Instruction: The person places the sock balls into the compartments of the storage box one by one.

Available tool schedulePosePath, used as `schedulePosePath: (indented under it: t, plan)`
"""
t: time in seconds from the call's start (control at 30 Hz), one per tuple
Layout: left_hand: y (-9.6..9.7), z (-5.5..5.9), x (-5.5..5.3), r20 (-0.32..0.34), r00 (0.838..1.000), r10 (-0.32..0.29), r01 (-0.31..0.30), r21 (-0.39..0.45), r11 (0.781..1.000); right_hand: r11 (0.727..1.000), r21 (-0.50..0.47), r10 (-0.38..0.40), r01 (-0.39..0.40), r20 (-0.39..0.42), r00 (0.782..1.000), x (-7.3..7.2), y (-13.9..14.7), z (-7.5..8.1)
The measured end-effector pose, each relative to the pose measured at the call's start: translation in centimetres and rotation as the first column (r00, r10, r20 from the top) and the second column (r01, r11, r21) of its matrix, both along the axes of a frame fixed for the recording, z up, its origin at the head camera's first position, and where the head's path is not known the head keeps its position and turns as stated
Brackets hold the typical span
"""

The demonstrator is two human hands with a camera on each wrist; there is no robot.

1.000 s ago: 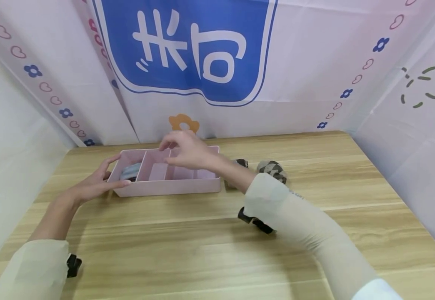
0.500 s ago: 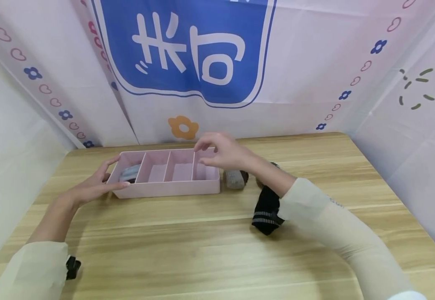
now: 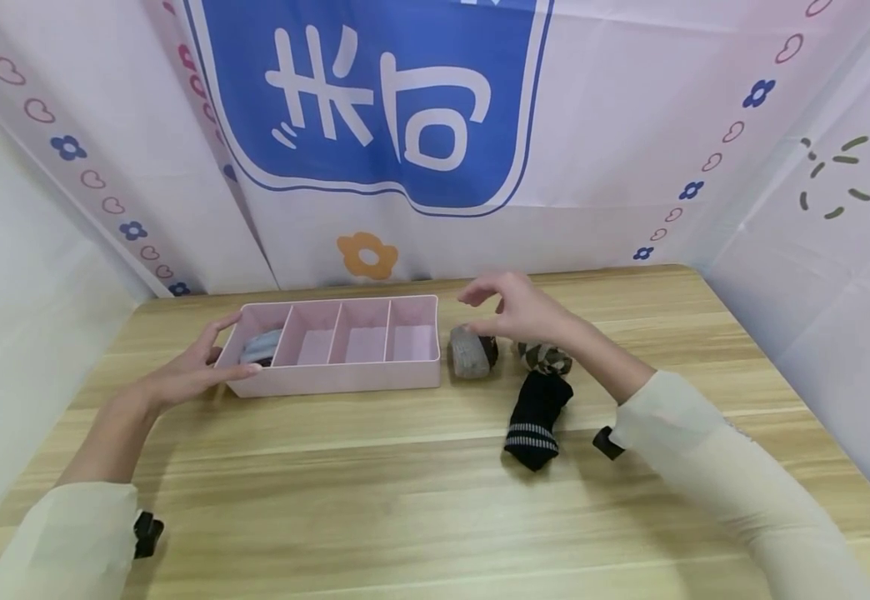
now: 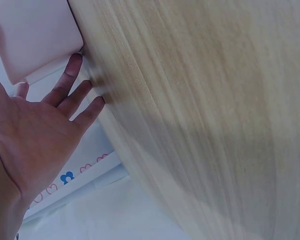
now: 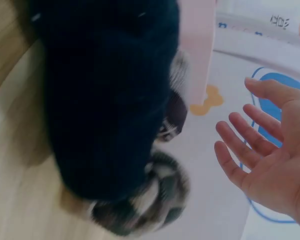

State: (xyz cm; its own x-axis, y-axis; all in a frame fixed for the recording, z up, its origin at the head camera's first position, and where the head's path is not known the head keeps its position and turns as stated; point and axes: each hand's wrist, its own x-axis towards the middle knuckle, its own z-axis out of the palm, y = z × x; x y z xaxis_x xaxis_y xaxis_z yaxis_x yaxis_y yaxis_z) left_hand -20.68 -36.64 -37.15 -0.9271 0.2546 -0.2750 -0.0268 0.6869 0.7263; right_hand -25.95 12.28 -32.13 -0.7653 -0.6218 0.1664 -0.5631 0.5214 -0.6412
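In the head view a pink divided storage box (image 3: 335, 377) stands towards the back of the table. My left hand (image 3: 183, 364) holds its left end, thumb over the front corner and a finger at the back corner. The leftmost compartment has a rolled light-blue item (image 3: 262, 344) in it. My right hand (image 3: 521, 311), holding nothing, hovers right of the box with fingers apart, above a rolled grey sock (image 3: 469, 354). Beside that lie a rolled camouflage-patterned sock (image 3: 547, 359), partly hidden by the right hand, and a folded black sock (image 3: 534, 421) with pale stripes.
The wood-grain table (image 3: 330, 517) reaches a printed cloth backdrop (image 3: 592, 167) behind the box. White cloth walls (image 3: 817, 275) stand at both sides. In the right wrist view the dark sock (image 5: 110, 100) looms close to the camera.
My right hand has moved rightwards from over the box's middle compartments to above the grey sock, uncovering the compartments and the black sock. The left hand stays at the box's left end.
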Motion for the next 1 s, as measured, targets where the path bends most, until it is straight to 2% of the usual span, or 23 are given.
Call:
schedulePosePath:
  t: [0.27, 0.63, 0.77, 1.0]
  plan:
    - [0.2, 0.0, 0.1, 0.008, 1.0, 0.007, -0.007, 0.016, 1.0, 0.997, 0.074, -0.014, 0.01, 0.049, 0.999, -0.4, 2.0, -0.9]
    - [0.1, 0.0, 0.0, 0.011, 1.0, 0.006, -0.006, 0.008, 1.0, 0.981, 0.146, 0.103, -0.126, 0.156, 0.982, -1.6, 6.8, -2.3]
    - [0.0, 0.1, 0.0, 0.019, 1.0, 0.007, -0.007, 0.009, 1.0, 0.981, 0.13, 0.109, -0.143, 0.236, 0.965, -2.0, 8.4, -3.1]
    - [0.0, 0.2, 0.0, 0.025, 1.0, 0.006, -0.007, 0.019, 1.0, 0.979, 0.071, 0.15, -0.189, 0.369, 0.917, -2.4, 10.3, -3.9]
